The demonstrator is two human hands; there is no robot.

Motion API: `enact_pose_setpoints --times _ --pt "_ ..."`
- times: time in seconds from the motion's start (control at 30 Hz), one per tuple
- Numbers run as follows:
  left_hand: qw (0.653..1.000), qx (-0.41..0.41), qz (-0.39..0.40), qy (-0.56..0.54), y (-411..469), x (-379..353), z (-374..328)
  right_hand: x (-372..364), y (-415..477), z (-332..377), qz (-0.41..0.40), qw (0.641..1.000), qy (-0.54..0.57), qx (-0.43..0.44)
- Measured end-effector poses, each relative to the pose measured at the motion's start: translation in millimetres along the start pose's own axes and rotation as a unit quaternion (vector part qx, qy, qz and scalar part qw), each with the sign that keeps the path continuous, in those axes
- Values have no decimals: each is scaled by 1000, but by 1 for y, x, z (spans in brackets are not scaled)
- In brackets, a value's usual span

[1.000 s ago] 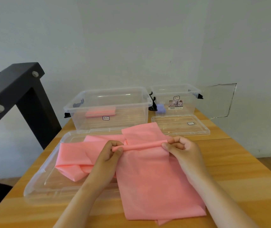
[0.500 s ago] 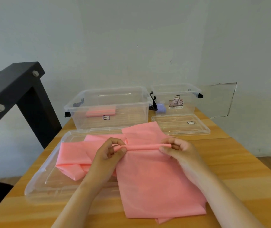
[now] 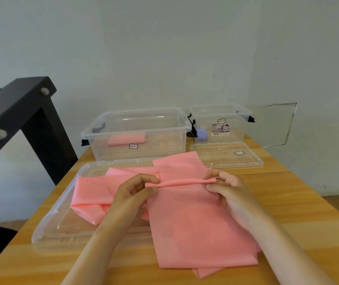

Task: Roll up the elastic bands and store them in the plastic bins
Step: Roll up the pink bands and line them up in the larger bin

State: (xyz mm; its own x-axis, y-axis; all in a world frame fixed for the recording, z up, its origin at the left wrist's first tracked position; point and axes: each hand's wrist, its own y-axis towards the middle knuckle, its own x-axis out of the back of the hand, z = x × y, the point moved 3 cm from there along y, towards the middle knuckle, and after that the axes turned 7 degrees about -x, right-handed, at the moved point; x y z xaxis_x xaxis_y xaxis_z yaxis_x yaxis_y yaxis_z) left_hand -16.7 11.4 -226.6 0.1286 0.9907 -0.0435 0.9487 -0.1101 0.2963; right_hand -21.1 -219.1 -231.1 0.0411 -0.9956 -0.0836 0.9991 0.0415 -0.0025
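Note:
A pink elastic band (image 3: 195, 227) lies spread on the wooden table, its far part draped over a clear lid. A thin rolled tube of it runs between my hands. My left hand (image 3: 132, 194) pinches the tube's left end, and my right hand (image 3: 224, 188) pinches its right end. Behind stands a large clear plastic bin (image 3: 176, 138) with a rolled pink band (image 3: 126, 140) inside. A smaller clear bin (image 3: 238, 130) at the back right holds a small purple roll (image 3: 202, 134).
A large clear lid (image 3: 49, 227) lies on the left under part of the band. A smaller lid (image 3: 226, 157) lies in front of the small bin. A black metal frame (image 3: 20, 118) rises at the left. The wall stands close behind the bins.
The rolled edge has turned a little more between my fingers and sits slightly higher. Both hands stay at the tube's ends.

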Motion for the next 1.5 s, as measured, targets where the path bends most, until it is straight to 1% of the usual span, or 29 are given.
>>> enact_pose_setpoints --times 0.1,0.17,0.23,0.33,0.53,0.7,0.8,0.93,1.2,1.37,1.5 --pt "999 -23 -4 37 1 -1 0 0 -2 1 -6 1000 -19 7" --pt "999 -20 -16 48 2 0 2 0 -2 1 -17 999 -43 18" --pt "999 -7 -20 50 3 2 4 0 -1 -1 -15 999 -42 20" --pt "997 -16 -18 71 3 4 5 1 -1 -2 -23 998 -61 25" --pt "998 -8 -3 62 2 -1 5 1 0 0 -29 998 -39 30" --pt "1000 -7 -1 18 1 -2 3 0 -1 0 -15 999 -49 9" --pt "999 -21 -11 38 3 0 5 0 -2 0 -21 997 -74 15" --pt "999 -4 -4 31 4 2 6 2 -1 -1 -21 999 -48 13" --pt "998 -2 -6 55 3 2 9 0 -1 0 -37 997 -55 28" --pt "1000 -16 1 26 2 0 7 2 0 0 -29 998 -54 9" --pt "999 -24 5 49 2 -1 5 2 0 -1 -34 997 -72 14"
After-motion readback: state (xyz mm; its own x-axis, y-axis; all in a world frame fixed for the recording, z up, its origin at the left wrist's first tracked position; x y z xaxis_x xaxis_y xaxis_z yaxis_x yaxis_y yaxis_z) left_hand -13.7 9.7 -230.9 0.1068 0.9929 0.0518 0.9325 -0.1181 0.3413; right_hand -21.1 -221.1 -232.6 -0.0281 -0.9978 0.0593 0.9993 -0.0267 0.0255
